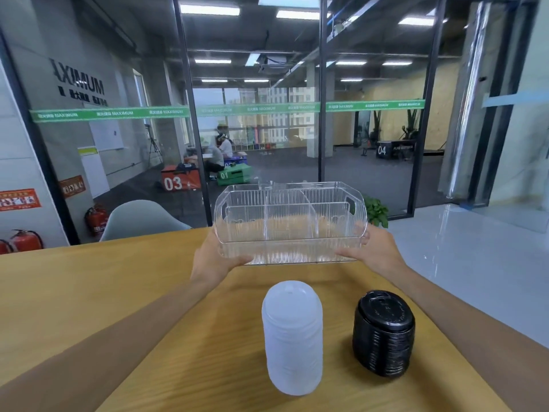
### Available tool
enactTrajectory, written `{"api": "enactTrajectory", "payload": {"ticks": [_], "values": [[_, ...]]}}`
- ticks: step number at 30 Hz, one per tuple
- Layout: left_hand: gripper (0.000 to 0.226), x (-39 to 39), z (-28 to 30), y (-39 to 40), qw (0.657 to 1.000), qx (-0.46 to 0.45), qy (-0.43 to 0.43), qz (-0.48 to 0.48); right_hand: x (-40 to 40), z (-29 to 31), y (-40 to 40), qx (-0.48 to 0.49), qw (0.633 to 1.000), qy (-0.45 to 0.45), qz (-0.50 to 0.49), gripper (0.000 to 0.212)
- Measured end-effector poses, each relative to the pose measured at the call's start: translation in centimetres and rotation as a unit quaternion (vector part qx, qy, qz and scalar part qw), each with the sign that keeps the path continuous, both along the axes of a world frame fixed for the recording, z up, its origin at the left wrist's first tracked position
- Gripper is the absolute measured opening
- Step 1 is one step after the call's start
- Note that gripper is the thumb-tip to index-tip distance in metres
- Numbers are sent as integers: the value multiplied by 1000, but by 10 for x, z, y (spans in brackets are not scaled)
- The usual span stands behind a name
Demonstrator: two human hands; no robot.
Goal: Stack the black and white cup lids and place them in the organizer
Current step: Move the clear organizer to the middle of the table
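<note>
Both stacks built — white lids (292,337) 6 o'clock, black lids (383,333) 5 o'clock; left hand (215,257), right hand (375,251) grip empty organizer (289,223) — loading left.

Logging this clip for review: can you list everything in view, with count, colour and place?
organizer: one, clear, divided into compartments, held at the table's far edge
white lids: one stack, table, near centre
black lids: one stack, right of the white lids
table: one, wood
chair: one, pale grey, behind the table, left
extinguishers: at least two, red, floor at left
plant: one, green, behind the organizer
left hand: holds the organizer's left end
right hand: holds its right end
</note>
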State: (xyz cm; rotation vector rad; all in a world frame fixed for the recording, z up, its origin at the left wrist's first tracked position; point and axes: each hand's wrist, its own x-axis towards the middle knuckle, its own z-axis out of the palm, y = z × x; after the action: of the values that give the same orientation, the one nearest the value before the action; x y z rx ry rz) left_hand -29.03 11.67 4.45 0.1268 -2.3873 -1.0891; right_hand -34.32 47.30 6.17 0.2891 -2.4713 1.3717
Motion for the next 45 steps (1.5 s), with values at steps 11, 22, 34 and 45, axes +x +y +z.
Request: {"api": "enactTrajectory", "payload": {"ticks": [11, 22, 34, 45], "values": [[125, 75, 63, -77, 999, 15, 33, -4, 49, 73, -66, 28, 997, 40, 58, 122], [134, 197, 94, -167, 998, 33, 33, 46, 115, 100, -171, 35, 994, 41, 92, 104], [123, 323, 65, -248, 993, 52, 33, 104, 206, 70, -280, 29, 986, 40, 161, 124], [101, 374, 5, -265, 989, 61, 29, 130, 251, 9, -311, 30, 985, 18, 167, 106]]}}
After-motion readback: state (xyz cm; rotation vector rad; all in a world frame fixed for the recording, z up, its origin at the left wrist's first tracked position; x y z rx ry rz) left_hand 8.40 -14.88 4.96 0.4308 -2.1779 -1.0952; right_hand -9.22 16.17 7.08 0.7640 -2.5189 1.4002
